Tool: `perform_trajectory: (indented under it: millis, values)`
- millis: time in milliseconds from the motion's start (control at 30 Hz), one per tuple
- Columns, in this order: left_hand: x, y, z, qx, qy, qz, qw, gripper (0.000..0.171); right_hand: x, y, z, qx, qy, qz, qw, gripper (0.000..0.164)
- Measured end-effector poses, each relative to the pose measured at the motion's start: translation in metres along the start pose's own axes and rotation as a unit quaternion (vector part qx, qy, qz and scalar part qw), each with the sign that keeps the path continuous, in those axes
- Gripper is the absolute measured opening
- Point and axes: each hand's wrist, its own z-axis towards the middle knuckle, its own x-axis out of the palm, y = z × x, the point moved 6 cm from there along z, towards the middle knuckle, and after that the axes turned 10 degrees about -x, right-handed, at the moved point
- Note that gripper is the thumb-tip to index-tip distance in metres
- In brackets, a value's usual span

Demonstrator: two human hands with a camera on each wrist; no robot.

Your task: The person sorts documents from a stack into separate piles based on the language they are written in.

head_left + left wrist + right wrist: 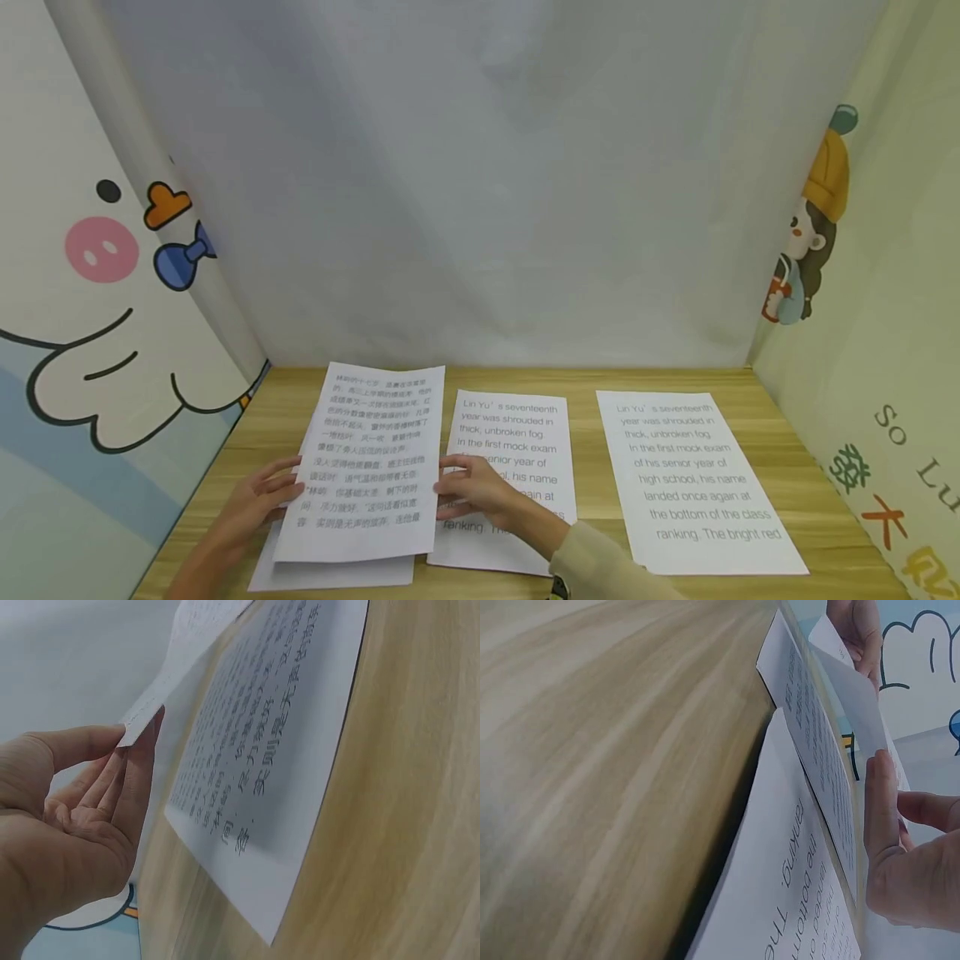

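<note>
A sheet of paper (367,500) printed with Chinese text is held above the table at the left, between both hands. My left hand (258,498) pinches its left edge between thumb and fingers, plain in the left wrist view, where the sheet's corner (161,686) shows. On the opposite edge, my right hand (915,862) pinches the paper with thumb and fingers. Directly beneath lies another Chinese-printed sheet (289,780), flat on the wood and mostly covered in the head view. Under my right hand and forearm is an English-printed sheet (517,433), partly hidden by them.
A second English-printed sheet (690,475) lies farther right on the wooden table (600,525). A pale wall (487,208) rises behind the table. Panels with cartoon prints stand on the left and right.
</note>
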Motion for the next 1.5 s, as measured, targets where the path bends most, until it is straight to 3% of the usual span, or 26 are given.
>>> perform_trajectory:
  millis: [367,633,900,1033,1133,1300,1400,1500]
  values:
    - [-0.021,0.015,0.003,-0.024,-0.02,-0.018,0.9993,0.068,0.021,-0.014,0.012,0.026,0.033,0.015,0.999,0.047]
    - [-0.021,0.027,0.004,-0.052,-0.037,-0.002,0.998,0.061,0.027,-0.021,0.009,0.057,0.062,0.026,0.996,0.055]
    - [-0.023,0.032,0.006,-0.074,-0.053,0.011,0.9958,0.062,0.022,-0.02,0.005,0.047,0.078,0.015,0.996,0.052]
    - [-0.027,0.03,0.005,-0.048,-0.081,0.047,0.9944,0.06,0.015,-0.018,0.002,0.051,0.081,0.006,0.995,0.051]
    - [-0.03,0.025,0.001,-0.014,-0.118,0.097,0.9881,0.054,0.009,-0.016,-0.002,0.05,0.082,-0.003,0.995,0.05]
    - [-0.032,0.007,-0.009,0.07,-0.185,0.198,0.96,0.043,-0.004,-0.013,-0.008,0.052,0.069,0.001,0.996,0.047]
    - [-0.028,-0.002,-0.013,0.105,-0.205,0.221,0.9477,0.04,-0.012,-0.013,-0.012,0.054,0.063,-0.004,0.997,0.046]
    - [-0.016,-0.008,-0.014,0.104,-0.181,0.19,0.9592,0.04,-0.019,-0.013,-0.017,0.053,0.066,-0.007,0.996,0.045]
